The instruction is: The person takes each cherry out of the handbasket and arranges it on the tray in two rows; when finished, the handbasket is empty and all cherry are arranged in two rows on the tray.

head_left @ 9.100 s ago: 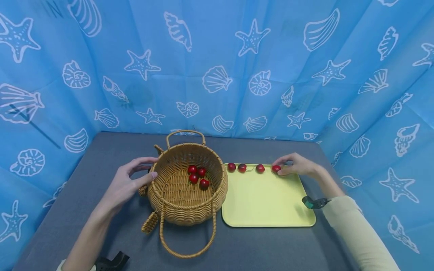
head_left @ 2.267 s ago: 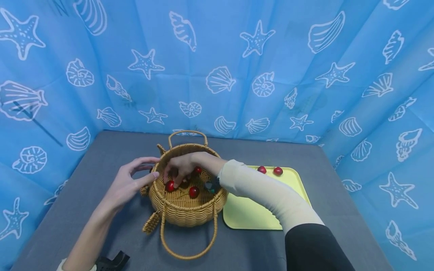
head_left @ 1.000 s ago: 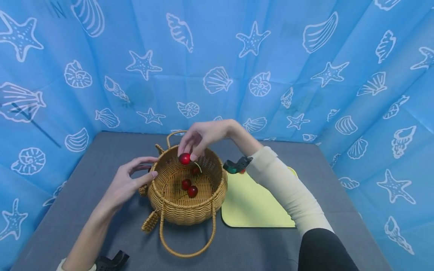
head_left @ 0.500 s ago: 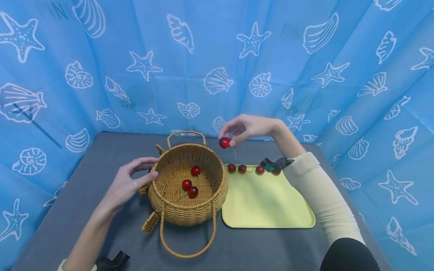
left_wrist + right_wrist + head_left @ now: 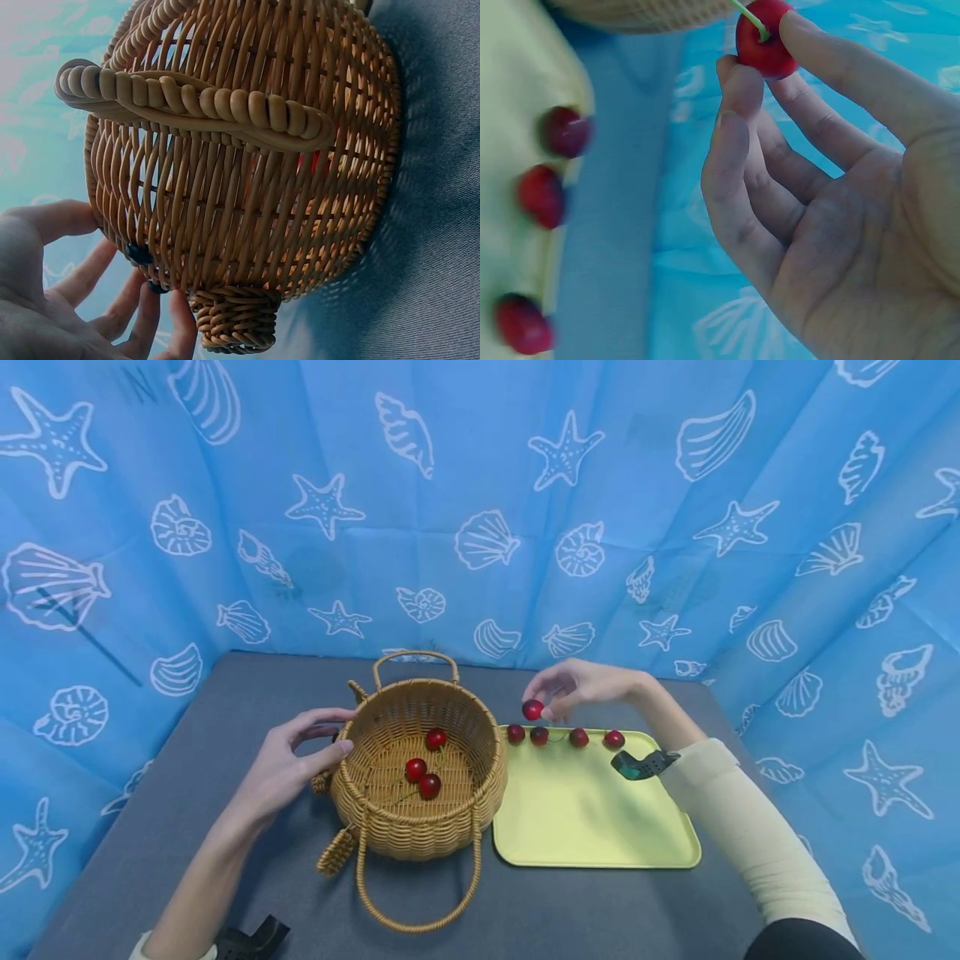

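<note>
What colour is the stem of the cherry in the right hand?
Light green stem; clearest in the right wrist view.

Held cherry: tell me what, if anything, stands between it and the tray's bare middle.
A row of four cherries along the far edge of the tray; nothing visible blocks the right hand going over them.

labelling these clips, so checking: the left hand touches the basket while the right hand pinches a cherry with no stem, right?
Not quite: the cherry in the right hand has a green stem, as the right wrist view shows. The left hand does touch the basket.
</note>
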{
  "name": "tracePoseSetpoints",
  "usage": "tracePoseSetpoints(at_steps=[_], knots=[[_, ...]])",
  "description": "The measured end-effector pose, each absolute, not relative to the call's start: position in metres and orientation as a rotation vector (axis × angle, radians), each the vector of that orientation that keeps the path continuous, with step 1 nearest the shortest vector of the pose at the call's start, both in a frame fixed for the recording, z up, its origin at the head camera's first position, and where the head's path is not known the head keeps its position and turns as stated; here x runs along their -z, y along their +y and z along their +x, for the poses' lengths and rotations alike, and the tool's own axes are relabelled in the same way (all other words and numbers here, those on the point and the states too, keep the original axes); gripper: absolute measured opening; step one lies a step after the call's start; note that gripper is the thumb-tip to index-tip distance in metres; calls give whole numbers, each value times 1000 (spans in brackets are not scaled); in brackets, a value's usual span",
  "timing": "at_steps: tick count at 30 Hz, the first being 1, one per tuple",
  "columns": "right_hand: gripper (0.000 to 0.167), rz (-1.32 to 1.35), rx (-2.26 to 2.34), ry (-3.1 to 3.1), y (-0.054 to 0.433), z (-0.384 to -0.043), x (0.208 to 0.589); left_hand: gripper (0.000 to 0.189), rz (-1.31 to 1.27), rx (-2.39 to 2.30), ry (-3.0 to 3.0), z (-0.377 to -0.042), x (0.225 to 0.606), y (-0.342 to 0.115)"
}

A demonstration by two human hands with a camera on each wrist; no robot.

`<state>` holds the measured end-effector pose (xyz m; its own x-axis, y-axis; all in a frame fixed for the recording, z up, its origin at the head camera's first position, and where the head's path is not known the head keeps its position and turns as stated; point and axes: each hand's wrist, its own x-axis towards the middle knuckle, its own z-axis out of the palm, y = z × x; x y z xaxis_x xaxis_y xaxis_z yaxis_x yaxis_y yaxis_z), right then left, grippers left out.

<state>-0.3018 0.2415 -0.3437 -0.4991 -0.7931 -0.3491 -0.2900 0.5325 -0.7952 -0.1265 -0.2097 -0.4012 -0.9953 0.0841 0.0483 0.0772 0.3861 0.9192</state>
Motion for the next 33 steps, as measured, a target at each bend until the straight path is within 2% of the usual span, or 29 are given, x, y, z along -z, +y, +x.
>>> tracePoseSetpoints(at_steps=[8, 15, 33], knots=[[39, -784, 810, 2061, 245, -284, 392, 47, 141, -1734, 2606, -126, 401, -209], [37, -736, 843, 2055, 238, -273, 419, 47, 142, -1728, 2611, -126, 401, -210], [40, -764, 908, 2061, 232, -265, 435, 47, 137, -1737, 2596, -126, 400, -209]])
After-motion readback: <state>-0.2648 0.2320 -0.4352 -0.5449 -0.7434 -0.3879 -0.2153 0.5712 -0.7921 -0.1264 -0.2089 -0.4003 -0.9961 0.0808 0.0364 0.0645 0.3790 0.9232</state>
